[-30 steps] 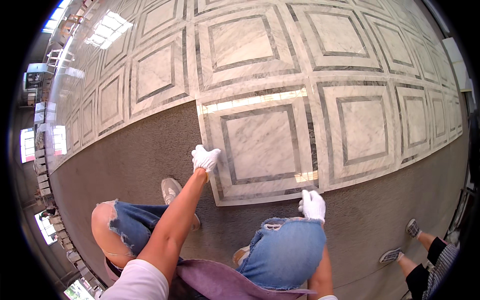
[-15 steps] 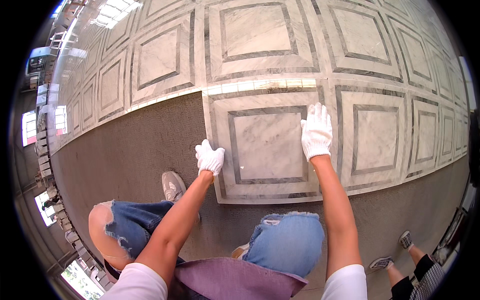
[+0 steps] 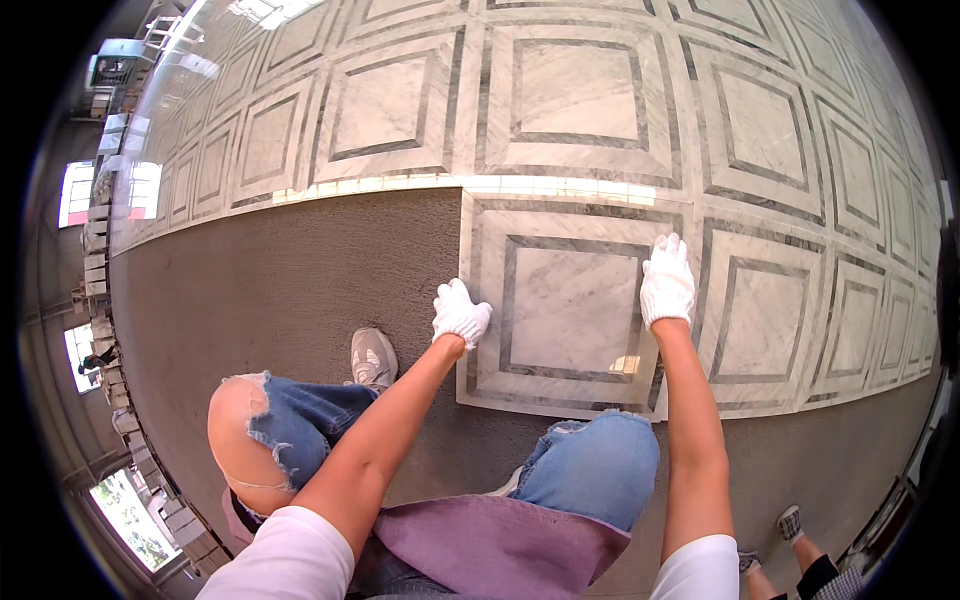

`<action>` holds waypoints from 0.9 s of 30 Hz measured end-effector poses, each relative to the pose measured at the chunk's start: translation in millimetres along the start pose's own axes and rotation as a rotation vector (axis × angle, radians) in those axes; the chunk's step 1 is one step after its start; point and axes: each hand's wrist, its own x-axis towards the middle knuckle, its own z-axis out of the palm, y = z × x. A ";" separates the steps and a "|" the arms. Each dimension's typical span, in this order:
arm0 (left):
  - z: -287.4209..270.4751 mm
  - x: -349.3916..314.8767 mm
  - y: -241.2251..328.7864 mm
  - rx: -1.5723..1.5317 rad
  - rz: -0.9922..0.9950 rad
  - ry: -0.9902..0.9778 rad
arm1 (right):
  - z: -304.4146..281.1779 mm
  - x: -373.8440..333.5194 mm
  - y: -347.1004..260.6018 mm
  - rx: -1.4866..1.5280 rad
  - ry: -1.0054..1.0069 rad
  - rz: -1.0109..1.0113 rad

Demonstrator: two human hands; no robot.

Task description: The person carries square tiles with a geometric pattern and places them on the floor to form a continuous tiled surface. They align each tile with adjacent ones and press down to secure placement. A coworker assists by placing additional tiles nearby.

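Note:
A large square marble tile (image 3: 575, 310), white with grey bands framing a square, lies at the corner of a tiled area in front of me. My left hand (image 3: 461, 313), in a white knit glove, is at its left edge with the thumb over the top. The fingers bend at the edge, their tips partly hidden. Also gloved in white, my right hand (image 3: 667, 282) rests flat near the tile's right side, fingers stretched away from me. A matching tile (image 3: 765, 320) adjoins on the right, and further patterned tiles (image 3: 580, 95) adjoin along the far edge.
Dark grey textured flooring (image 3: 280, 270) stretches left of the tile and along the near side. My shoe (image 3: 373, 358) stands on it left of the tile. Another person's feet (image 3: 790, 522) are at the lower right. Stacked blocks or boxes (image 3: 97, 255) line the far left.
The view has shifted, so the tiles and both hands appear further right. My hands keep their places at the tile's two sides. A bright reflection now shows near its lower right corner.

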 end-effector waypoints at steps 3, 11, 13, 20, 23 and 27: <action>-3.3 -4.3 -16.1 0.038 0.055 -0.046 | 9.8 -29.0 -3.6 0.004 -0.030 0.030; 1.2 10.5 -28.8 -0.052 0.208 0.019 | 34.8 -168.1 -16.2 0.370 0.050 0.075; 10.6 2.4 -30.5 -0.172 0.206 0.132 | 54.8 -236.5 -20.4 0.675 0.148 0.398; 74.5 -32.4 -60.3 -0.277 0.029 0.312 | 63.2 -262.9 -25.1 1.250 0.001 1.282; 65.8 -10.7 -67.2 -0.266 -0.041 0.217 | 67.7 -253.0 -20.9 1.410 0.022 1.305; 77.0 2.1 -83.7 -0.224 -0.027 0.199 | 76.6 -261.9 -11.9 1.428 0.075 1.217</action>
